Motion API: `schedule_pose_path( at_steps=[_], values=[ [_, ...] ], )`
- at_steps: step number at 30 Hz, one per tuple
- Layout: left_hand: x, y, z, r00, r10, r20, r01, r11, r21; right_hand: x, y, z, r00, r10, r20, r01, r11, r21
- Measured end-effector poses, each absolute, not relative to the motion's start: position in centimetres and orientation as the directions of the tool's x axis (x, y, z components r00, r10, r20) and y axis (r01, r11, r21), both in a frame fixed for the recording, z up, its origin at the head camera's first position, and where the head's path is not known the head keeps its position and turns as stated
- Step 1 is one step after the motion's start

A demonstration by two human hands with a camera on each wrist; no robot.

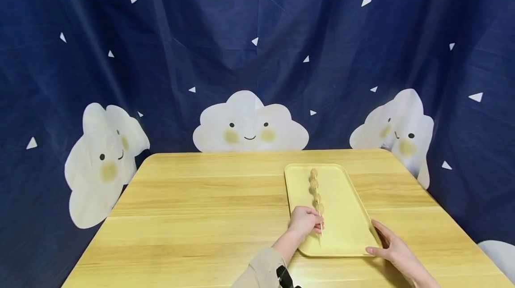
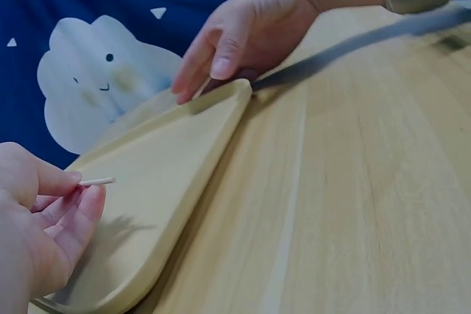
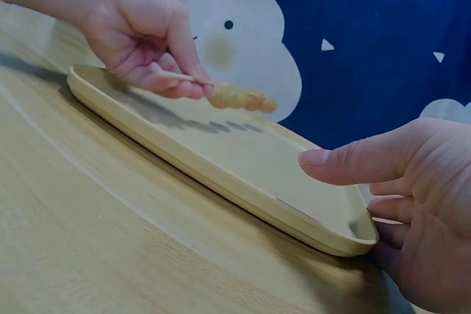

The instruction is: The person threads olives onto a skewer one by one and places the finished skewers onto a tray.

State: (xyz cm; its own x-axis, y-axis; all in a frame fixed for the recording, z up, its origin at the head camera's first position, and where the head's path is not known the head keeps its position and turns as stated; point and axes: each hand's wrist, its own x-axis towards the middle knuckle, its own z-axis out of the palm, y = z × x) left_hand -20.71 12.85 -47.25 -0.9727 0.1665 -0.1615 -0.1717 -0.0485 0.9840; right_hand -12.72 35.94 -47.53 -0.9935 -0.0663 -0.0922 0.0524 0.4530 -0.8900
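Observation:
My left hand (image 1: 304,221) pinches the bare stick end of a skewer (image 1: 317,197) between thumb and fingers, above the left part of a yellow tray (image 1: 346,216). Several light-brown balls (image 3: 239,98) are threaded along the far part of the stick. In the right wrist view the skewer hangs over the tray, its shadow falling on the tray floor. In the left wrist view only the short stick end (image 2: 98,181) shows past the fingertips. At the tray's near right corner, my right hand (image 1: 396,250) rests with its fingers along the outside of the rim, thumb extended near the corner.
The tray lies on a wooden table (image 1: 193,216), towards its right side. Behind the table and at both sides hangs a dark blue curtain (image 1: 169,55) printed with white clouds and triangles. A black band (image 1: 284,277) is on the left wrist.

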Motion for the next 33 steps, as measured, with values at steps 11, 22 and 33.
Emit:
schedule_pose_path(
  at_steps=[11,22,33],
  values=[
    [-20.2,13.5,-47.7,-0.975,0.131,-0.182,-0.186,-0.019,0.982,-12.6,36.0,-47.8,-0.995,-0.075,-0.064,0.03,0.384,-0.923],
    [-20.4,13.6,-47.8,-0.975,0.125,-0.186,-0.184,0.03,0.983,-12.6,36.1,-47.9,-0.993,-0.117,0.002,-0.04,0.322,-0.946],
    [-20.6,13.3,-47.9,-0.961,0.167,-0.219,-0.215,0.042,0.976,-12.1,37.1,-48.0,-0.957,-0.274,0.094,-0.158,0.223,-0.962]
  ],
)
